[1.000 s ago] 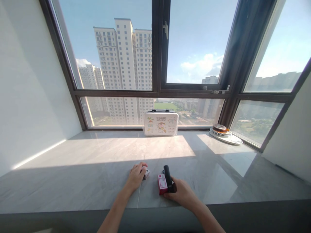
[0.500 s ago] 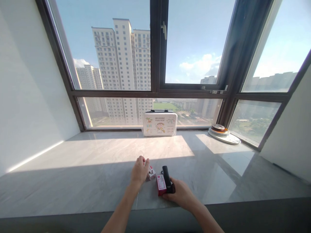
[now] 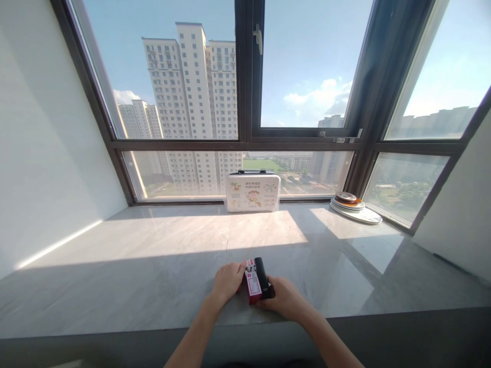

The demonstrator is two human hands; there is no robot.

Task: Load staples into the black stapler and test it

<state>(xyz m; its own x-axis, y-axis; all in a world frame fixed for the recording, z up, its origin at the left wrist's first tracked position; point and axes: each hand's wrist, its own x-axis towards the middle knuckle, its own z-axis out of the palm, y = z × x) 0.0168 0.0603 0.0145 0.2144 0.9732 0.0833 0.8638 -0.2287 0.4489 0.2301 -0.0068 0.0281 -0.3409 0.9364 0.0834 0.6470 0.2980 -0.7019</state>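
On the grey stone window ledge (image 3: 134, 266) lies a small pink and red box (image 3: 252, 285) with a black stapler (image 3: 263, 275) right beside it. My right hand (image 3: 286, 299) is curled round the near end of the stapler and box. My left hand (image 3: 228, 281) is closed against the left side of the pink box, fingertips touching it. A small white box that it held earlier is hidden behind its fingers.
A white tin case with cartoon prints (image 3: 252, 192) stands against the window at the back. A stack of plates (image 3: 355, 207) sits at the back right. White walls close both ends of the ledge, and its dark front edge (image 3: 115, 345) runs below my arms.
My left hand has slid right with the small white box, from apart to up against the pink box. My right hand stayed on the stapler.
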